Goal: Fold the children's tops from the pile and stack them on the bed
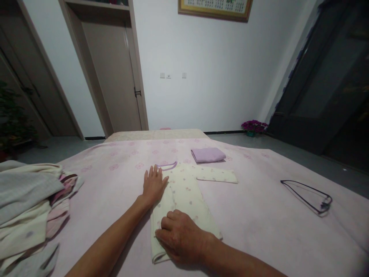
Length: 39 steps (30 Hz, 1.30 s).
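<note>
A small pale yellow garment with a pink flower print and a purple neckline lies flat on the pink bedspread, one sleeve stretched out to the right. My left hand rests flat, fingers apart, on the garment's upper left edge near the collar. My right hand presses on the garment's lower part, fingers curled over the fabric at its left edge. A folded lilac cloth sits just beyond the sleeve.
A heap of grey, cream and pink clothes lies at the left edge of the bed. A dark wire hanger rests on the right. Beyond the bed are a door, a white wall and a pot of purple flowers.
</note>
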Tool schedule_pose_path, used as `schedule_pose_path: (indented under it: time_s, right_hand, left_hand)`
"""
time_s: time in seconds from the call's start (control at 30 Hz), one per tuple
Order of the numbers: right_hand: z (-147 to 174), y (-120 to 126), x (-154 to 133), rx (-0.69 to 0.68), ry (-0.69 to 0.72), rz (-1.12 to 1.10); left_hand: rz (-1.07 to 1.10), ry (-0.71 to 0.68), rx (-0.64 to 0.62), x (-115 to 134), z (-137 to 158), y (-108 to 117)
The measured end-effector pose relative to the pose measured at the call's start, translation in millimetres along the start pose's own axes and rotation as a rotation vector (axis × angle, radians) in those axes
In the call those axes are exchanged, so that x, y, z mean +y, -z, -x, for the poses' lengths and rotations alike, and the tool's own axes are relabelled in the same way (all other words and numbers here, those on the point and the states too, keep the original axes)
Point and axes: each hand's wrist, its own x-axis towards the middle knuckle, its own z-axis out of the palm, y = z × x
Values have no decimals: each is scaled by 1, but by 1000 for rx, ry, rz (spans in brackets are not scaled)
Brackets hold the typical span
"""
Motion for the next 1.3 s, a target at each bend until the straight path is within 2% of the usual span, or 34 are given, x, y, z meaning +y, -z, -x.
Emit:
schedule_pose_path:
  time_s: [0.2, 0.3, 0.4, 0.53, 0.6, 0.73, 0.87, 0.97, 1.07, 1.2, 1.3]
  right_hand:
    - [2, -12, 7, 120, 171, -10]
    - [2, -9, 23, 216, 147, -25]
    - [4, -3, 51, 306, -75, -51]
    - [20, 5, 105, 424, -541, -74]
    - [37, 8, 134, 437, -747, -44]
    - [83, 12, 182, 356, -1156, 146]
    - [123, 9, 205, 263, -1471, 262]
    - [136, 6, 210, 159, -1575, 248]
    - [137, 3, 212, 155, -1573, 247]
    - [136, 1, 216, 255, -1595, 173]
    - [131, 1, 218, 449, -1568, 82]
  left_hand:
    - [142, -104, -154, 27, 42, -9]
    - [100, -130, -180, 32, 52, -10]
    - [73, -136, -211, 36, 57, 0]
    - [105, -144, -221, 48, 75, 24]
    - [136, -194, -280, 55, 90, 37]
    - [129, -296, -418, 65, 113, 59]
    - [111, -300, -464, 69, 115, 71]
    - [155, -299, -453, 67, 113, 69]
    - [308, -284, -390, 61, 112, 61]
    - [791, -131, -169, 55, 103, 54]
    - [1221, 93, -146, 56, 92, 55]
